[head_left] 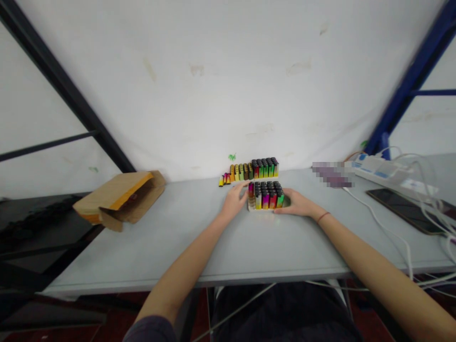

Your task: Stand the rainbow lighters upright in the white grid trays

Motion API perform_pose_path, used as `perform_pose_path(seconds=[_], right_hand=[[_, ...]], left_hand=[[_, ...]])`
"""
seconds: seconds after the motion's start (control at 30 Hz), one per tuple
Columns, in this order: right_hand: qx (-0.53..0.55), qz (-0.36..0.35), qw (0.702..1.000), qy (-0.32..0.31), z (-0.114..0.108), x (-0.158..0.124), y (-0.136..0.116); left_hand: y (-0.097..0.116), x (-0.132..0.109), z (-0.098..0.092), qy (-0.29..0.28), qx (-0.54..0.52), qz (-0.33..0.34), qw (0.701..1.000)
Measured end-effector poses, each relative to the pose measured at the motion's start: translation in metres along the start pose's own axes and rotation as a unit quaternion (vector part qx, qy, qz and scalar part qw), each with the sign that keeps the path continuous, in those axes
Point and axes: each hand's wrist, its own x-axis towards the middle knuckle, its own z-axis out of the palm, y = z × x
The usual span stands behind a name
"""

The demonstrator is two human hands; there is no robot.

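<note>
A pale grey tabletop [249,247] runs up to a white wall. A flat cardboard box [117,197] with open flaps lies at its left edge, partly overhanging. At the middle stands a tray [253,207] packed with upright, dark-capped lighters [266,194]. Just behind it, against the wall, is a second row of lighters [251,170]. On the right lie a power strip [377,167], white cables [384,228] and a dark phone [406,209].

I see the left hand [234,200] and the right hand [298,204] touching opposite sides of the tray of lighters [266,195]. Just behind the tray stands a lighter row [254,170]. Well to its left lies a cardboard box [119,199], and to its right a phone [406,208].
</note>
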Motion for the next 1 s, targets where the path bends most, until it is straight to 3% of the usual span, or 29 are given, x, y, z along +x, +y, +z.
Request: perform_pose_path(seconds=[0.1,0.23,0.37,0.5,0.77,0.9,1.0], right_hand=[[0.002,0.002,1.000,-0.001,-0.001,0.000,-0.001],[0.007,0.009,1.000,-0.007,-0.002,-0.001,-0.002],[0.012,0.012,1.000,-0.009,-0.003,-0.001,-0.003],[0.016,0.016,1.000,-0.011,-0.003,-0.001,-0.005],[0.000,0.018,1.000,-0.006,-0.003,-0.002,-0.004],[-0.005,0.018,1.000,-0.004,-0.003,-0.002,-0.004],[-0.005,0.017,1.000,-0.003,-0.003,-0.002,-0.004]], left_hand=[[-0.001,0.000,-0.005,0.004,0.065,0.014,0.998],[-0.011,-0.001,-0.017,0.042,0.172,-0.071,0.982],[-0.020,-0.005,-0.026,-0.016,0.278,-0.160,0.947],[-0.020,-0.007,-0.024,-0.064,0.305,-0.173,0.934],[-0.010,-0.008,-0.025,-0.076,0.261,-0.194,0.943],[-0.008,-0.008,-0.029,0.016,0.146,-0.243,0.959],[-0.008,-0.005,-0.029,0.111,-0.032,-0.247,0.962]])
